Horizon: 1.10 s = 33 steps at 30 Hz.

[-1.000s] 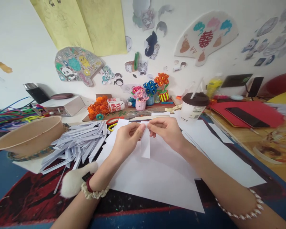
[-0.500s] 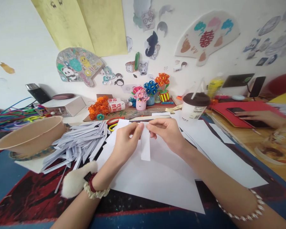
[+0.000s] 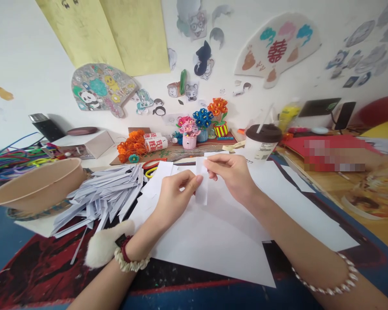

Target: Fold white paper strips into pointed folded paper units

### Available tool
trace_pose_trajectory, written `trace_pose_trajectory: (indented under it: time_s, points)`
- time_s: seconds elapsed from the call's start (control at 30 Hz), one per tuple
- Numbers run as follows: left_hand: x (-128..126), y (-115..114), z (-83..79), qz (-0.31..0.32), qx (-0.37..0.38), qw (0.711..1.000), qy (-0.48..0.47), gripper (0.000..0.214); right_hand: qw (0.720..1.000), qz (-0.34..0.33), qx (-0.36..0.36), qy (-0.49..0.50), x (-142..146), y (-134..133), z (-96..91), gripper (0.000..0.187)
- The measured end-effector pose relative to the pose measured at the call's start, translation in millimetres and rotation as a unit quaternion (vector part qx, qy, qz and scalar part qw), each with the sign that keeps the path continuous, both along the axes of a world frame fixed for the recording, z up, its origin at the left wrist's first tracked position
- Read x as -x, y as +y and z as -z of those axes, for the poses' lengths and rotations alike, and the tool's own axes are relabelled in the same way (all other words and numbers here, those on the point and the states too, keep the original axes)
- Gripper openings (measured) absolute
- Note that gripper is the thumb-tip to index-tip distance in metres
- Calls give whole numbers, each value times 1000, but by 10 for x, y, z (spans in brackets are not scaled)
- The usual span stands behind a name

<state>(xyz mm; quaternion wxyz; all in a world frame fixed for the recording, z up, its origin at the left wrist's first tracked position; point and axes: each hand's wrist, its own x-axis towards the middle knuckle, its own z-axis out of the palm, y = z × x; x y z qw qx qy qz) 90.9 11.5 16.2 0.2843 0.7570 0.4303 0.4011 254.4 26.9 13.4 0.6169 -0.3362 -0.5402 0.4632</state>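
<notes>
I saw paper strip [image 3: 201, 189], long axis running forward; left hand [image 3: 174, 193] pinched left edge between fingers [image 3: 192, 185], right hand [image 3: 235, 173] upper right edge.

Blue table [image 3: 3, 239], dark red patch [image 3: 42, 262] across it, white paper sheets [image 3: 210, 249], heap of paper strips [image 3: 108, 191]

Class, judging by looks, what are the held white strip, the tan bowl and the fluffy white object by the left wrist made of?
White strip: matte paper, seemingly; thin, flat and straight-edged.
Tan bowl: perhaps plastic or clay; smooth, one-colour wall with a thin rim.
Fluffy white object: probably plush or faux fur; soft, fuzzy outline.
</notes>
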Motion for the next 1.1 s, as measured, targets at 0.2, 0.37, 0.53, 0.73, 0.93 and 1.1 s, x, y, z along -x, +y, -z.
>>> trace_pose_trajectory:
  time_s: [0.2, 0.37, 0.53, 0.73, 0.93, 1.1]
  points:
    - [-5, -6, 30, 2, 24, 999, -30, 37, 1000, 6, 0, 3, -14, 22, 8, 10]
    - [-16, -9, 15, 31, 37, 999, -8, 37, 999, 27, 8, 21, -49, 57, 26, 8]
    - [-11, 3, 16, 11, 36, 999, 4, 38, 999, 32, 5, 29, -50, 87, 33, 10]
    - [-1, 9, 11, 38, 88, 995, 22, 36, 997, 61, 8, 43, -72, 138, 46, 11]
    - [-10, -9, -3, 23, 101, 994, 35, 36, 995, 96, -5, 33, -74, 136, 48, 11]
    - [14, 9, 9, 31, 79, 994, 74, 40, 994, 104, 12, 22, -57, 137, 50, 15]
